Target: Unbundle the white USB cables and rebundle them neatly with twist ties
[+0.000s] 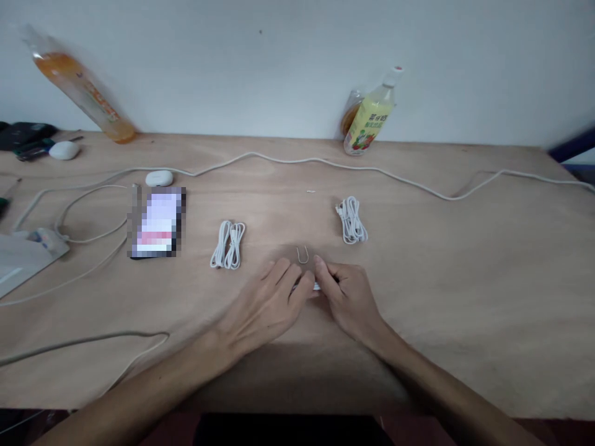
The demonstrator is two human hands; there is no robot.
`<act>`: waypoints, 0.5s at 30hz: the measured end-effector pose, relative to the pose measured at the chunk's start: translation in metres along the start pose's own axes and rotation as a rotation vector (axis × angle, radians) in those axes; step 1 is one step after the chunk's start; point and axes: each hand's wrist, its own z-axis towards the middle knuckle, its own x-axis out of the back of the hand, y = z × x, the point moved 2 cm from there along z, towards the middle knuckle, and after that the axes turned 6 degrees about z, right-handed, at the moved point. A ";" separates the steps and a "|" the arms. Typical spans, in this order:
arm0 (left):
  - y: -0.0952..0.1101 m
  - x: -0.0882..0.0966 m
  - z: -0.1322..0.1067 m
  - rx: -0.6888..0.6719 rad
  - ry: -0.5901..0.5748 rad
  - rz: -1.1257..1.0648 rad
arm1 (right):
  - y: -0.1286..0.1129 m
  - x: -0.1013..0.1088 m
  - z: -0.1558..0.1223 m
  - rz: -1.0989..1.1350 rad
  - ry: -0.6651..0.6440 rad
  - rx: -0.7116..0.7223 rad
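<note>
My left hand (274, 297) and my right hand (349, 292) meet low over the middle of the table. Both are closed on a white cable (317, 287), of which only a sliver shows between the fingers; the rest is hidden. Just beyond the fingertips, a thin pale twist tie (303, 260) curves in a U shape, its ends pointing away from me. A coiled white cable (227, 245) lies to the left of my hands. Another coiled white cable (352, 220) rests farther back on the right.
Left of the coils are a phone (158, 222) and a white earbud case (158, 178). A long white cord (279, 161) crosses the table (465, 279). An orange drink bottle (83, 96) and a yellow drink bottle (372, 118) stand by the wall. More cords lie at left.
</note>
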 end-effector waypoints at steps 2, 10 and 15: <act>-0.001 0.002 0.001 -0.015 -0.019 0.004 | 0.001 -0.001 0.000 0.007 -0.023 -0.034; 0.003 0.002 -0.001 -0.034 -0.076 0.074 | -0.001 -0.001 -0.001 -0.024 -0.015 0.032; 0.004 -0.002 -0.003 -0.008 -0.105 -0.086 | -0.005 0.000 -0.003 -0.103 0.064 0.163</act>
